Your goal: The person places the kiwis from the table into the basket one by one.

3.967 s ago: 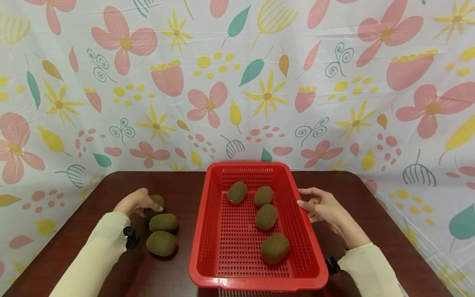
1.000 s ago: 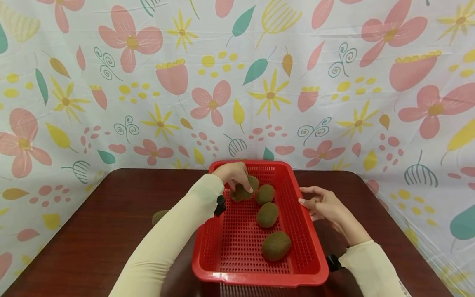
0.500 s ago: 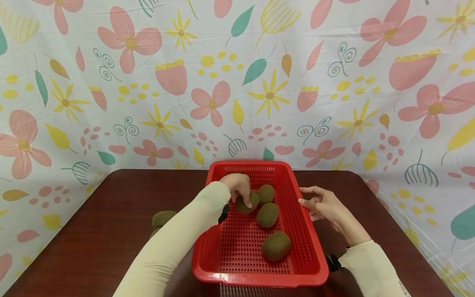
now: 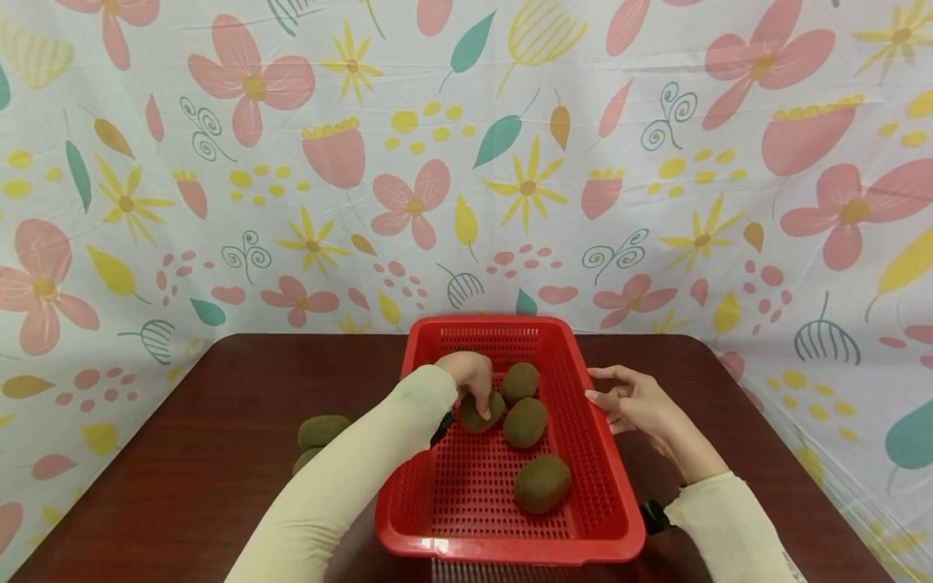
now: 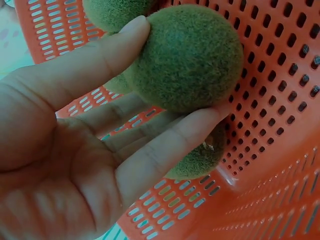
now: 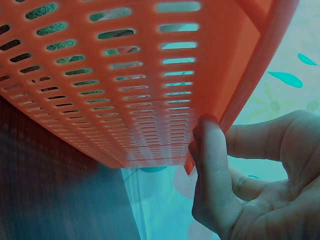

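My left hand point(image 4: 468, 374) is inside the red plastic basket point(image 4: 397, 486), pinching a kiwi point(image 5: 190, 60) between thumb and fingertips. In the left wrist view, a second kiwi point(image 5: 197, 162) shows partly behind the fingers; from the head it is hidden by the hand. Along the basket's right half lie three more: a far kiwi point(image 4: 521, 382), a middle kiwi point(image 4: 526, 423) and a near kiwi point(image 4: 543, 483). My right hand point(image 4: 640, 409) holds the basket's right rim, its thumb and curled fingers at the edge in the right wrist view.
On the dark wooden table point(image 4: 182, 453), left of the basket, a kiwi point(image 4: 321, 431) and another kiwi point(image 4: 304, 461) lie partly behind my left sleeve point(image 4: 350, 470). A flower-printed cloth point(image 4: 466, 162) hangs behind the table.
My left hand has carried a kiwi from the left of the table into the basket, then lowered it and shifted slightly nearer. My right hand stays at the rim.
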Demonstrator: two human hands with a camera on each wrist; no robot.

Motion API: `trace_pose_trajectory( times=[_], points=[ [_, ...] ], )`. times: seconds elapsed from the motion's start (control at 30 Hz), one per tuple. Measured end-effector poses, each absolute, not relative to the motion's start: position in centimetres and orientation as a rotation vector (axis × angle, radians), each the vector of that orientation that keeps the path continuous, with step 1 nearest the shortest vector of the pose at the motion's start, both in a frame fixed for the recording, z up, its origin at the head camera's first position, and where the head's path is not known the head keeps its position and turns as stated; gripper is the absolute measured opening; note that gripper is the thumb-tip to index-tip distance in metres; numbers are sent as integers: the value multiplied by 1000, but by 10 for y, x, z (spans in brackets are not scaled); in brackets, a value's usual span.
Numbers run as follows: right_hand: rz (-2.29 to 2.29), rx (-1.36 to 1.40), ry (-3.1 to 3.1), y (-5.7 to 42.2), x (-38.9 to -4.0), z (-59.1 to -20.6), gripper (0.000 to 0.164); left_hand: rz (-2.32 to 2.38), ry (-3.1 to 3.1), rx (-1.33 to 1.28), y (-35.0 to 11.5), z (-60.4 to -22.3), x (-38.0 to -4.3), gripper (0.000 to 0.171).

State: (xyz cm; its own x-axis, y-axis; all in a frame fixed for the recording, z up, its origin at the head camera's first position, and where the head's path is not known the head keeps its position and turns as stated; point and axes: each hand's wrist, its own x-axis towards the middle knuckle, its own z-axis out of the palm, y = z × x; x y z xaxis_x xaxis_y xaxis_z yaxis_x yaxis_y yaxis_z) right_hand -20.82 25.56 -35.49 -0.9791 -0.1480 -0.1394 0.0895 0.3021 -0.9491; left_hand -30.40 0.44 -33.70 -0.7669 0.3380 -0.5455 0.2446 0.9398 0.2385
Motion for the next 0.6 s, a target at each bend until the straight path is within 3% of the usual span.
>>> trace_pose_trajectory(
  times=[0.23, 0.43, 0.6],
  points=[
    [-1740, -51, 2363, 256, -208, -355, 62, 199, 2483, 434, 2, -334, -303, 34],
    [-1735, -43, 2368, 255, -209, -355, 62, 285, 2495, 457, -4, -323, -301, 45],
    [-1728, -45, 2374, 255, -209, -355, 62, 384, 2481, 486, -13, -307, -298, 41]
  ],
)
